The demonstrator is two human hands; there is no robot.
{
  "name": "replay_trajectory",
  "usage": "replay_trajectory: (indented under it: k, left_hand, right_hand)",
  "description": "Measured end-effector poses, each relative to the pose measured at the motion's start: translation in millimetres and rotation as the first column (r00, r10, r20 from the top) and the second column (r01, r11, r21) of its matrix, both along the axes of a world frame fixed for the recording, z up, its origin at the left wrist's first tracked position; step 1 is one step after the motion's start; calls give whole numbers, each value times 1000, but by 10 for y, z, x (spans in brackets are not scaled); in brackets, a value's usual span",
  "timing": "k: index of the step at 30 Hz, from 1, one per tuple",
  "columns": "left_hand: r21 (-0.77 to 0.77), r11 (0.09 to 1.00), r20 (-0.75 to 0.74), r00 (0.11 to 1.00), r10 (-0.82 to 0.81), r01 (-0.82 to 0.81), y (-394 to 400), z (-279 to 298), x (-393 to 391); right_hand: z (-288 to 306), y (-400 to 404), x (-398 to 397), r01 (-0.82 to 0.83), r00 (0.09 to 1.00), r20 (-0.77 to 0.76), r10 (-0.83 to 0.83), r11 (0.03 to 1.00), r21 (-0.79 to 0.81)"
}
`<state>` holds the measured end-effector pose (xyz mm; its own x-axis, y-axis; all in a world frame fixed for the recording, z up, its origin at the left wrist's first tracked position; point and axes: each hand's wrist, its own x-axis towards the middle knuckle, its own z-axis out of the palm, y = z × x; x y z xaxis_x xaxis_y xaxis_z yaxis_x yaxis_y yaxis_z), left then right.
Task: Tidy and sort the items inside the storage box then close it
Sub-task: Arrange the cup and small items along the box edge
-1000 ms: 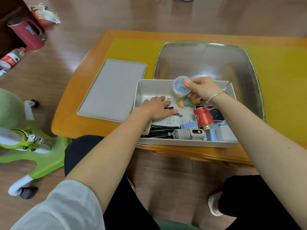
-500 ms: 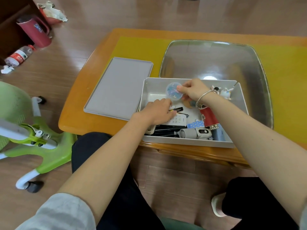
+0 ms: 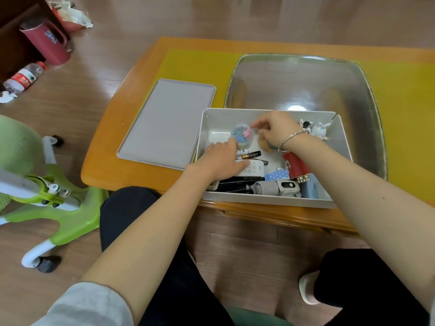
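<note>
Grey lid (image 3: 168, 123) beside box (image 3: 270, 200) — steel tray (image 3: 303, 90) behind

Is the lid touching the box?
Cannot tell. In the head view the lid lies beside the box, its right edge right against the box wall, no clear gap or contact.

Glossy metal tray (image 3: 367, 95), matt plastic box (image 3: 270, 200)

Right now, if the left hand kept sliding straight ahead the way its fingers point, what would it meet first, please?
Probably the clear tub of coloured clips; the left hand points at it from just short, though depth is unclear.
</note>
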<state>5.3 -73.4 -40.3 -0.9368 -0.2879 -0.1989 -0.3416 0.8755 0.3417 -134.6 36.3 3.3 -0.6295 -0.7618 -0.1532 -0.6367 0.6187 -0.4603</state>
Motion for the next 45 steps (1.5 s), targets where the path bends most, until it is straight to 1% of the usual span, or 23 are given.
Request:
replay_trajectory:
  k: [2, 3, 7, 11, 17, 21, 23, 26, 30, 33, 36, 39, 40, 42, 44, 45]
  left_hand:
    - [42, 998, -54, 998, 45, -42, 17, 11, 2]
    - [43, 998, -48, 998, 43, -41, 26, 10, -6]
    - [-40, 999, 51, 998, -28, 30, 79, -25, -69]
    - [-68, 995, 64, 995, -72, 77, 128, -43, -125]
    - [-109, 993, 88, 995, -45, 55, 143, -41, -106]
    - [-65, 997, 30, 999, -42, 43, 198, -42, -101]
    - [-58, 996, 31, 997, -67, 68, 230, -50, -113]
    - [-77, 993, 66, 994, -86, 91, 253, -76, -132]
    - [-88, 991, 90, 991, -95, 103, 270, -102, -148]
    - [-68, 993, 99, 991, -94, 101, 264, -90, -146]
    - [-58, 994, 83, 993, -87, 92, 256, -75, -136]
    - [-63, 995, 64, 995, -72, 76, 268, -68, -122]
    - [-64, 995, 63, 995, -71, 75, 272, -66, -122]
    - [-59, 995, 60, 996, -72, 75, 273, -57, -118]
    - [-52, 997, 53, 997, -61, 64, 267, -54, -94]
    - [-53, 997, 51, 997, -50, 53, 260, -56, -76]
  right_hand:
    - [21, 29, 20, -31, 999, -32, 33, 998, 54]
    - [44, 45, 23, -30, 999, -43, 33, 997, 68]
    - [116, 163, -44, -5, 995, -100, 13, 996, 86]
    - [87, 395, -115, 11, 995, -101, -1, 995, 96]
    - [59, 711, -88, 123, 986, -112, -126, 992, -32]
    - [75, 877, 12, 173, 975, -133, -180, 983, -59]
    - [64, 942, 53, 204, 970, -130, -206, 978, -33]
    - [41, 986, 93, 242, 963, -135, -232, 969, 60]
    - [18, 973, 126, 243, 961, -176, -211, 952, 186]
    - [25, 965, 151, 238, 964, -168, -205, 949, 209]
    - [23, 968, 182, 258, 959, -159, -234, 954, 151]
    - [56, 957, 187, 287, 951, -125, -284, 958, 7]
    - [67, 945, 179, 283, 954, -93, -286, 958, -49]
    - [90, 904, 163, 278, 960, 19, -279, 947, -160]
    - [98, 848, 160, 304, 949, 157, -272, 922, -240]
    - [97, 813, 151, 322, 942, 192, -277, 907, -272]
